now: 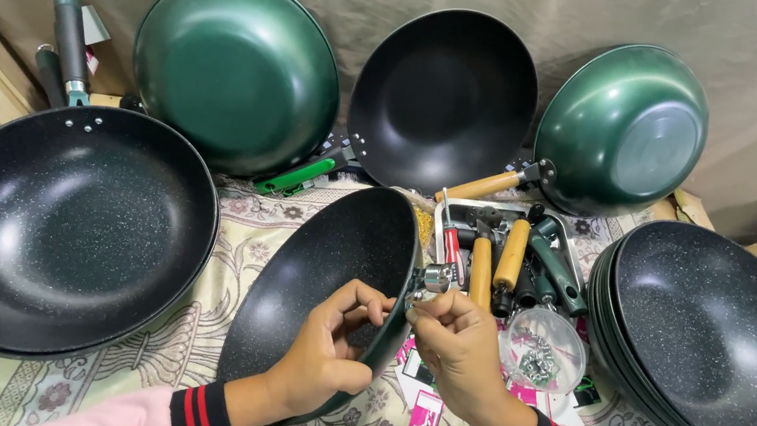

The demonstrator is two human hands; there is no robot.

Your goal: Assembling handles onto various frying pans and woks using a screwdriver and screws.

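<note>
Head view. A dark speckled wok [326, 286] was held tilted on edge at the middle of the patterned cloth [204, 358], its hollow turned left. The left hand [332, 348] was curled over the wok's right rim, thumb and forefinger pinched together at the edge. The right hand [458, 347] was closed just beside that rim, fingers clamped on a small metal bracket [434, 278] set against it. Both wrists were seen in pink sleeves with black and red cuffs.

A clear bowl of screws [541, 350] was noted just right of the right hand. Behind it, a tray of loose handles [509, 254], wooden and green. A single wide pan [62, 229] lay at left, a stack of pans [722, 344] at right. Three woks were propped against the backdrop: green [237, 69], black [444, 97], green [622, 130].
</note>
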